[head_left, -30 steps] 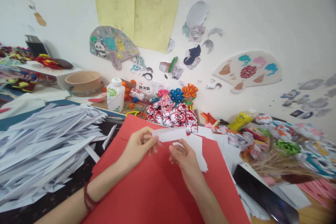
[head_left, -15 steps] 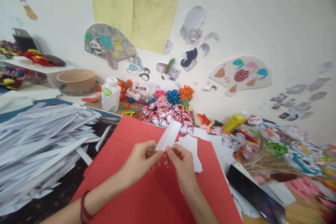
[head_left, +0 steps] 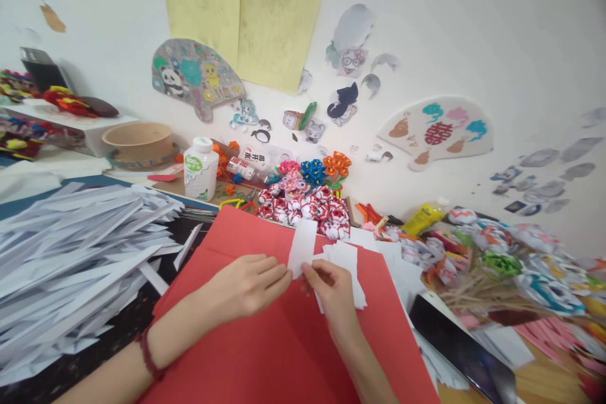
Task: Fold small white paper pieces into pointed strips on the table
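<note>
A small white paper strip (head_left: 303,245) stands tilted up over the red sheets (head_left: 274,347). My right hand (head_left: 331,287) pinches its lower end between thumb and fingers. At the strip's lower left edge, my left hand (head_left: 253,284) is closed, the back of the hand turned up and its fingertips against the paper. The left thumb is hidden beneath the fingers. Just behind my right hand lies a stack of white paper pieces (head_left: 344,262) on the red sheets.
A large heap of folded white paper strips (head_left: 85,252) covers the left side. A white bottle (head_left: 200,170) and red-and-white folded paper pieces (head_left: 307,208) stand at the back. To the right are a black phone (head_left: 461,347), a yellow bottle (head_left: 423,218) and paper flowers (head_left: 544,290).
My left hand has rolled over, so its back now faces up and its thumb is hidden. The paper strip has turned more upright and shifted slightly left.
</note>
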{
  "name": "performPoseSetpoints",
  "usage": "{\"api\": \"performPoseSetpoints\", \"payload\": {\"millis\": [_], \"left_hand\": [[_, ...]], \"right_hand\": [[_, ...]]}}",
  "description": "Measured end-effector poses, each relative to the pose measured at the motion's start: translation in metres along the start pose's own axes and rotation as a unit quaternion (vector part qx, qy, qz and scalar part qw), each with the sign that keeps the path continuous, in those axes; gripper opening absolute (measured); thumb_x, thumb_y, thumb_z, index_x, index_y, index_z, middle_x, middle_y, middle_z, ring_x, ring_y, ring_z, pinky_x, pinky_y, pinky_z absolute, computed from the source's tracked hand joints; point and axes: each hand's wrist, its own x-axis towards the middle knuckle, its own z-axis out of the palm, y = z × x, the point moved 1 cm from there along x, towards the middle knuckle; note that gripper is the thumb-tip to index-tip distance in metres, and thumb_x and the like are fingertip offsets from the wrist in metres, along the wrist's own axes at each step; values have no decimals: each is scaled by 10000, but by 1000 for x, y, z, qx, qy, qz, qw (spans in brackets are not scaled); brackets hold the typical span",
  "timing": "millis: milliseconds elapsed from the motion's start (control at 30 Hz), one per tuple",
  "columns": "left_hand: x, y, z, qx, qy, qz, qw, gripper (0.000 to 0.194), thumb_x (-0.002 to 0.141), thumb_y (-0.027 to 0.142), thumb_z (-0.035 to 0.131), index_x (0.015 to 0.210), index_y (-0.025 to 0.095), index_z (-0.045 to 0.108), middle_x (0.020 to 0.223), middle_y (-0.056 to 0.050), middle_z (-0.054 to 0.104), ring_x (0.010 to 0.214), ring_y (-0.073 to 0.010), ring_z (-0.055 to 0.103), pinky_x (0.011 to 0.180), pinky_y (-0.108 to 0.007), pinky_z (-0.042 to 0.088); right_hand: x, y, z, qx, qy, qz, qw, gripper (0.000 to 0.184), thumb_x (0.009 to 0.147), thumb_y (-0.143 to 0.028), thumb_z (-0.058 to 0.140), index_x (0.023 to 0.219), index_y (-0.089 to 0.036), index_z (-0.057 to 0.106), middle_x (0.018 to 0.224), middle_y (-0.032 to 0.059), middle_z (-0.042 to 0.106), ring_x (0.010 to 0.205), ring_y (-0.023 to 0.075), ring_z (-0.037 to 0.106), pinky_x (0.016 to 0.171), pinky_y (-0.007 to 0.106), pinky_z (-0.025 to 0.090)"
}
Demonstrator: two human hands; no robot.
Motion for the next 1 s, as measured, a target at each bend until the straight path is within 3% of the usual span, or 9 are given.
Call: {"api": "performPoseSetpoints", "payload": {"millis": [100,233,333,467,567,700,867,1000], "left_hand": [[2,-1,-3,5,-11,14,1000,223,939,148,357,961,136,578,719,-45,597,659,-140,528,598,-257,409],[4,-2,-3,-42,-12,-41,998,257,943,161,347,924,163,603,778,-42,597,696,-132,500,612,-251,378],[4,-1,1,-97,-6,-124,988,252,919,144,390,876,193,633,835,-42,594,708,-140,463,624,-266,349],[5,-2,9,-220,40,-259,940,136,864,213,531,794,197,647,812,-29,579,778,-151,478,682,-260,368],[5,-5,12,-291,78,-312,901,89,804,268,621,799,181,636,798,-19,586,775,-147,500,686,-246,383],[4,-6,13,-356,88,-358,859,126,815,283,602,841,162,629,741,-9,601,660,-120,499,615,-221,385],[6,-3,15,-443,94,-377,808,150,831,270,574,923,153,591,808,-29,640,731,-135,576,688,-232,434],[8,-3,18,-476,108,-395,778,322,780,255,638,1064,174,511,761,1,640,710,-132,592,679,-228,441]], "right_hand": [[0,0,2,-2,-2,1,1000,267,806,-366,585,659,-148,636,559,15,593,524,138,530,533,247,423],[1,1,4,4,-12,0,1000,256,811,-355,583,669,-147,625,543,3,571,524,128,516,540,238,416],[1,3,6,17,-16,-2,1000,251,808,-350,589,662,-147,617,546,4,577,519,125,518,536,235,418],[-1,3,7,47,-7,-5,999,221,803,-333,600,689,-146,630,565,11,599,530,125,532,552,235,437],[-3,1,7,69,-10,4,998,187,779,-319,632,722,-141,644,594,20,622,551,131,555,575,246,455],[-4,-3,8,89,-12,8,996,160,760,-300,657,760,-140,667,638,29,647,583,139,584,590,250,471],[-4,-4,9,104,-9,7,994,169,734,-281,681,834,-146,701,702,38,675,595,143,595,586,256,489],[-3,-3,8,97,-6,4,995,175,726,-264,683,856,-149,710,692,38,680,586,143,588,587,261,493]]}}
